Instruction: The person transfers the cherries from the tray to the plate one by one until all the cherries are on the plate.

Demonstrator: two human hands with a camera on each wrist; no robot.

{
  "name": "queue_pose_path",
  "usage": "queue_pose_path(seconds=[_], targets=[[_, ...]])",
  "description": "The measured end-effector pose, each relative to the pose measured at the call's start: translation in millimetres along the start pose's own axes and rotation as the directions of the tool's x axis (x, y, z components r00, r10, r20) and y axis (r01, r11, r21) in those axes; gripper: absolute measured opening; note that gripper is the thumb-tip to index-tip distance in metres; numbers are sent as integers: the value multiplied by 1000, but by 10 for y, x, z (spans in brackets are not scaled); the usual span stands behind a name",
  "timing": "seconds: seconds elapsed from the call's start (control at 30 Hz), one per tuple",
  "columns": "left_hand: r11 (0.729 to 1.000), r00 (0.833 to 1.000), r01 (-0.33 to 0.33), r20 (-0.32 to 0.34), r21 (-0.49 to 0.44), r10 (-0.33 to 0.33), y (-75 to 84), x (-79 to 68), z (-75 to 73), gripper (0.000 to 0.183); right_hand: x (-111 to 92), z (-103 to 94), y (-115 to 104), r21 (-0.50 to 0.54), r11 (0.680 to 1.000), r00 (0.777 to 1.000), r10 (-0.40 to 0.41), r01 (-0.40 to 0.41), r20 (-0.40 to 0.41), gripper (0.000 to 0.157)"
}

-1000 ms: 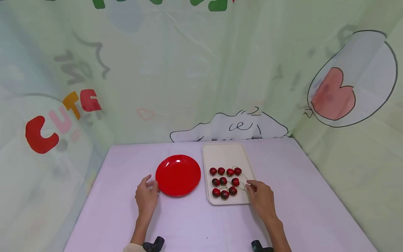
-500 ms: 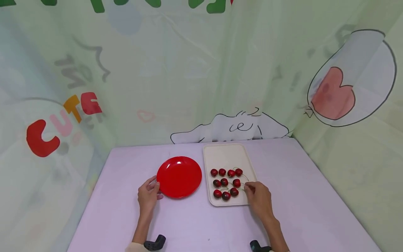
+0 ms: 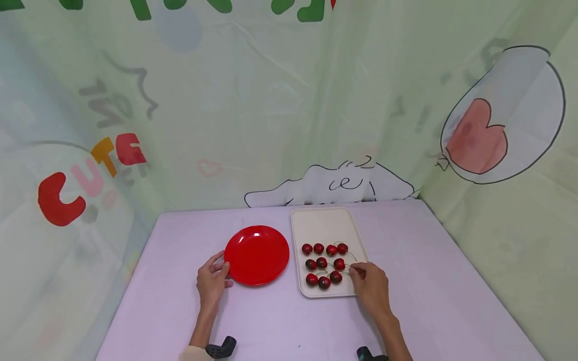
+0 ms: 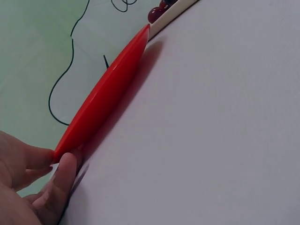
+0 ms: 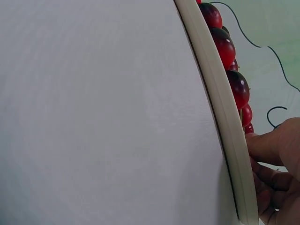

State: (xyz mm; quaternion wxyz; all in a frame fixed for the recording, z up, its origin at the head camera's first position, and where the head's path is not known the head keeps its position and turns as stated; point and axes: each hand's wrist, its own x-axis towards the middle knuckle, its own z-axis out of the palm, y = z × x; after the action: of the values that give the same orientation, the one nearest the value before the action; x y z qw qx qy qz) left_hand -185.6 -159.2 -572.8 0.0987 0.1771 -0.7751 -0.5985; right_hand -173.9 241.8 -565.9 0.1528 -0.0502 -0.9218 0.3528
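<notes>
On the left, my left hand holds the near-left rim of a round red plate. The left wrist view shows this rim pinched between thumb and fingers, with the plate's underside close over the cloth. Several dark red cherries with thin green stems lie in rows on a cream rectangular tray. My right hand reaches over the tray's right edge, pinching the stem of the right-hand cherry in the middle row. In the right wrist view, the tray's side wall hides part of those fingers.
A pale lilac cloth covers the table. Behind and at both sides hangs a printed curtain, meeting the table's far edge just behind the tray. Dark wrist devices show at the bottom of the head view.
My left hand has closed on the plate's rim. My right fingertips have come slightly left and down to the cherry's stem. Over the last half second, the hands have barely moved.
</notes>
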Motion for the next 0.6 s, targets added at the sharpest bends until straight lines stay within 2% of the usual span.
queue_pose_path(seconds=[0.33,0.6], targets=[[999,1000,-2,28,-44,3,14,63,-28,46,23,-18,-65,12,1000,1000,3,-2,-23,9],[999,999,-4,38,-48,5,-81,46,-32,47,-8,-90,-60,41,998,998,44,-42,-38,8]])
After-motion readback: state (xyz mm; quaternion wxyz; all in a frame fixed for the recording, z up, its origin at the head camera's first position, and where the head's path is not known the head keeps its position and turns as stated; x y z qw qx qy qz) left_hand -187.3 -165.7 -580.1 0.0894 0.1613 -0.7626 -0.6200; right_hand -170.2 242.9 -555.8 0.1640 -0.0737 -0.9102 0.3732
